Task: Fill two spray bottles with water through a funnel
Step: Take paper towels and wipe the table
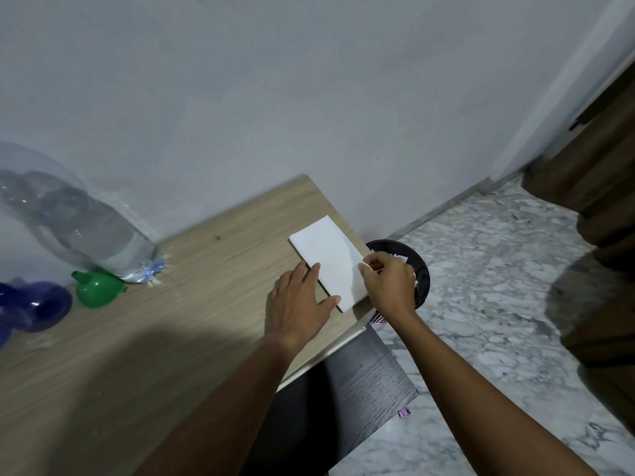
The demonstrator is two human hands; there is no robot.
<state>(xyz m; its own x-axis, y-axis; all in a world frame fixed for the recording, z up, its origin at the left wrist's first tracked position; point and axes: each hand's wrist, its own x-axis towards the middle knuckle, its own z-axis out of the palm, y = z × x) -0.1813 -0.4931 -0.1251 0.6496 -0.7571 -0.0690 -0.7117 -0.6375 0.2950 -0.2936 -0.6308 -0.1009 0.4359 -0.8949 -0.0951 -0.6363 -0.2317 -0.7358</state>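
My right hand [390, 281] pinches the near edge of a white stack of tissues [331, 261] between thumb and fingertips, a closed grip on the top sheet as far as I can tell. My left hand [300, 300] lies flat and open, pressing the stack's left edge onto the worktop [192, 304]. Just past the worktop's corner a dark bin [421, 269] stands on the floor. Well to the left lie the task's things: a green funnel [98, 288] on its side, the big clear water bottle [79, 225] beside it, and a blue spray bottle [32, 309] (only one shows, at the frame's edge). No funnel sits in a neck; whether filling is done or ahead, I cannot judge.
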